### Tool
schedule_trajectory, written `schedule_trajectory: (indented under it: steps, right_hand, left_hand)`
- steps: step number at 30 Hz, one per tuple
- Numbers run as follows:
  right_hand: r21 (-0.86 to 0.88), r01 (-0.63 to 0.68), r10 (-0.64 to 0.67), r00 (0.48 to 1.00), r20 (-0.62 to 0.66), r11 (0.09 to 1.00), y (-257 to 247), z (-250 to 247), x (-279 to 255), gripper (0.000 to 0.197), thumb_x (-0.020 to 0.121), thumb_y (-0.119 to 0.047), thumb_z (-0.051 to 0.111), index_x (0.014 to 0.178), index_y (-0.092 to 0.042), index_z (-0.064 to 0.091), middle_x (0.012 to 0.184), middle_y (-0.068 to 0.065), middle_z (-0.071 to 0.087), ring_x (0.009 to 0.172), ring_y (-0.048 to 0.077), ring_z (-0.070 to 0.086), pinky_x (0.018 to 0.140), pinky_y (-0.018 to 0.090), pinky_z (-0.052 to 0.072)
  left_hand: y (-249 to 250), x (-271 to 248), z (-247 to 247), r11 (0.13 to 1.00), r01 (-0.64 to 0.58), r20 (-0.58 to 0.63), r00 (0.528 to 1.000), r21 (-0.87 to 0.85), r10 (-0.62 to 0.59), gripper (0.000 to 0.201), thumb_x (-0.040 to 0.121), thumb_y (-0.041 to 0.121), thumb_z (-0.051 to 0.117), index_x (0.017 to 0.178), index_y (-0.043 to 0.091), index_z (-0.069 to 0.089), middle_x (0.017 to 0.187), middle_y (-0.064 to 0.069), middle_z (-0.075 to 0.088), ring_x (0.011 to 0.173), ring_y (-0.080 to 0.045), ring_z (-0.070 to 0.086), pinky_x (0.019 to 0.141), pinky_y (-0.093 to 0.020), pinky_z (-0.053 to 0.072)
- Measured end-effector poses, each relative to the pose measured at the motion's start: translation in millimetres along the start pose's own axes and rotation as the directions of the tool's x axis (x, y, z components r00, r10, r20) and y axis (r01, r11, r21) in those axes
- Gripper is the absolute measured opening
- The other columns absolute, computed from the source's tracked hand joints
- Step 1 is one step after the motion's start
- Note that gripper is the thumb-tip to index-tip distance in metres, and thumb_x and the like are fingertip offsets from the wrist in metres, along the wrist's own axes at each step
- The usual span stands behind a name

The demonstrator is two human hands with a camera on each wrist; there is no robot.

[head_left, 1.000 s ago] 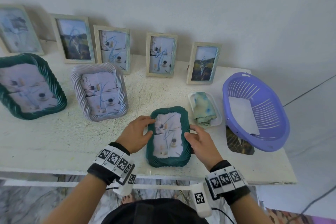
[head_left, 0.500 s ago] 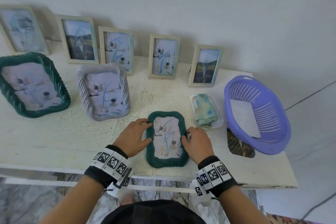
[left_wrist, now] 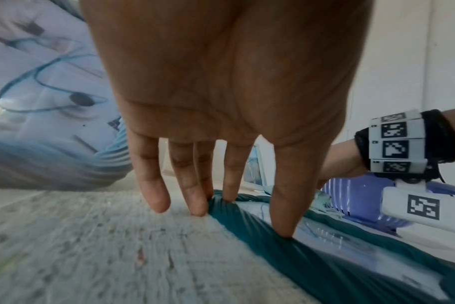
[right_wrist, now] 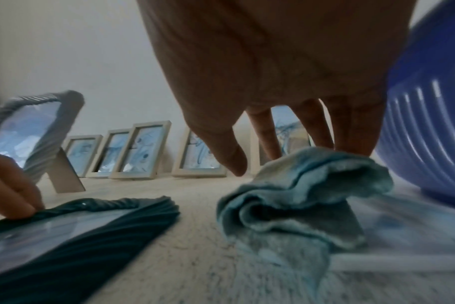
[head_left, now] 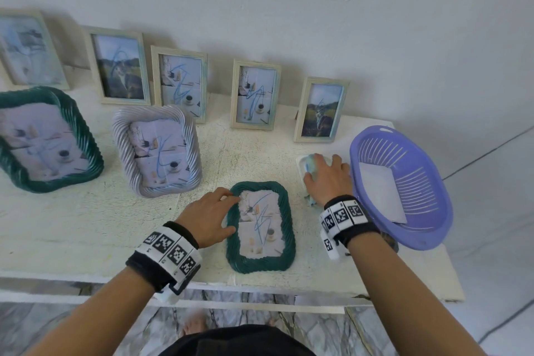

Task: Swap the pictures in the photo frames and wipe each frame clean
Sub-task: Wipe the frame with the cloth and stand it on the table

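Observation:
A small dark green rope-rimmed photo frame (head_left: 289,225) lies flat near the table's front edge, with a blue scribble on its glass. My left hand (head_left: 229,212) rests on its left rim with straight fingers, and the thumb (left_wrist: 283,222) presses on the green rim (left_wrist: 260,232). My right hand (head_left: 320,170) reaches over a crumpled blue-green cloth (right_wrist: 299,185) that lies in a small white tray (head_left: 300,160). Its fingertips (right_wrist: 270,148) touch the top of the cloth, while the thumb stays just apart from it.
A purple slotted basket (head_left: 404,182) with a white sheet inside stands right of the tray, close to my right hand. A grey twisted frame (head_left: 156,153) and a large green frame (head_left: 49,139) stand at the left. Several wooden frames (head_left: 254,95) lean against the wall.
My right hand has let go of the small frame's right edge and moved right and back onto the cloth. The left hand stays at the frame's left edge.

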State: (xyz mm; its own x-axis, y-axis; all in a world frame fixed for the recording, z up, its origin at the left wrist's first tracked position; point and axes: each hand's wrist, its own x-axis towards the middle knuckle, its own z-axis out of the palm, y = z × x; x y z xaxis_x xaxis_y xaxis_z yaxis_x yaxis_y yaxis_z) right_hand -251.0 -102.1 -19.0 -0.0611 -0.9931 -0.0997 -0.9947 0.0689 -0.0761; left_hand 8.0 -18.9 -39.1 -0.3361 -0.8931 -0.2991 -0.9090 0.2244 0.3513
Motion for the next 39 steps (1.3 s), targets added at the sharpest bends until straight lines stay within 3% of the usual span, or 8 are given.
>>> schedule_trajectory:
  steps: [5,14,16,20,23,27,34,39]
  right_hand:
    - [0.043,-0.061,0.054,0.99,0.132,0.997,4.6,11.7,12.4,0.048,0.095,-0.019,0.042,0.141,-0.012,0.036,0.13,0.024,0.045,0.116,0.041,0.046,0.093,0.043,0.042]
    - [0.325,0.08,-0.064,0.996,-0.059,0.942,-3.5,-2.9,-6.3,0.051,0.093,-0.005,0.046,0.142,-0.016,0.039,0.126,0.015,0.052,0.111,0.036,0.054,0.088,0.039,0.044]
    - [0.455,0.149,-0.14,0.989,-0.055,0.878,-8.4,-6.9,-21.6,0.055,0.094,-0.008,0.05,0.146,-0.017,0.035,0.132,0.007,0.053,0.117,0.027,0.054,0.095,0.033,0.042]
    - [0.704,0.227,-0.349,0.937,0.031,0.673,-14.7,-4.1,-52.2,0.053,0.093,-0.01,0.056,0.138,-0.033,0.042,0.108,-0.01,0.058,0.09,0.007,0.059,0.083,0.02,0.048]
    - [0.462,0.374,-0.45,0.891,0.061,0.804,-16.3,18.3,-66.4,0.045,0.093,-0.018,0.053,0.136,-0.03,0.047,0.11,-0.001,0.054,0.088,0.016,0.056,0.08,0.031,0.048]
    - [0.079,0.403,-0.406,0.913,0.029,0.912,-30.8,31.7,-75.0,0.044,0.091,-0.042,0.053,0.131,-0.022,0.051,0.117,0.007,0.049,0.097,0.027,0.05,0.075,0.035,0.049]
    - [0.043,0.359,-0.361,0.929,0.076,0.933,-57.9,39.4,-67.9,0.044,0.098,-0.024,0.046,0.141,-0.016,0.039,0.123,0.012,0.039,0.102,0.028,0.048,0.081,0.033,0.047]
    - [0.159,0.439,-0.463,0.868,0.178,0.884,-52.6,36.1,-69.4,0.042,0.094,-0.014,0.045,0.135,-0.015,0.049,0.112,0.01,0.039,0.087,0.028,0.051,0.076,0.033,0.043]
  left_hand:
    - [0.0,7.1,-9.3,0.994,-0.035,0.079,0.997,0.103,0.027,0.069,0.089,0.048,0.057,0.147,0.02,0.031,0.149,-0.001,0.027,0.125,-0.02,0.043,0.092,-0.035,0.045]
    - [-5.0,22.0,-21.7,0.971,-0.122,0.169,0.982,0.206,0.088,0.099,0.076,0.065,0.065,0.151,0.019,0.021,0.16,0.002,0.013,0.136,-0.024,0.033,0.105,-0.041,0.039]
    - [-6.6,23.6,-22.6,0.971,-0.126,0.176,0.98,0.204,0.09,0.101,0.075,0.066,0.066,0.152,0.02,0.02,0.16,0.002,0.013,0.136,-0.024,0.032,0.106,-0.042,0.039]
    - [-8.3,23.5,-20.3,0.97,-0.13,0.169,0.981,0.204,0.096,0.1,0.075,0.067,0.066,0.152,0.022,0.021,0.16,0.004,0.013,0.136,-0.023,0.032,0.103,-0.04,0.039]
    - [-9.0,23.0,-19.8,0.973,-0.13,0.159,0.982,0.193,0.1,0.1,0.074,0.067,0.067,0.152,0.023,0.021,0.159,0.004,0.014,0.136,-0.023,0.031,0.102,-0.04,0.039]
    - [-9.5,23.2,-20.9,0.97,-0.142,0.166,0.98,0.197,0.11,0.101,0.074,0.068,0.066,0.152,0.024,0.02,0.159,0.004,0.014,0.135,-0.023,0.032,0.103,-0.04,0.04]
    - [-9.0,23.5,-24.4,0.943,-0.181,0.183,0.974,0.28,0.132,0.096,0.076,0.072,0.06,0.152,0.026,0.023,0.157,0.002,0.014,0.132,-0.023,0.034,0.098,-0.04,0.044]
    - [-5.6,27.3,-27.0,0.923,-0.197,0.194,0.971,0.329,0.138,0.096,0.074,0.072,0.062,0.15,0.026,0.026,0.155,0.0,0.019,0.129,-0.024,0.037,0.091,-0.038,0.045]
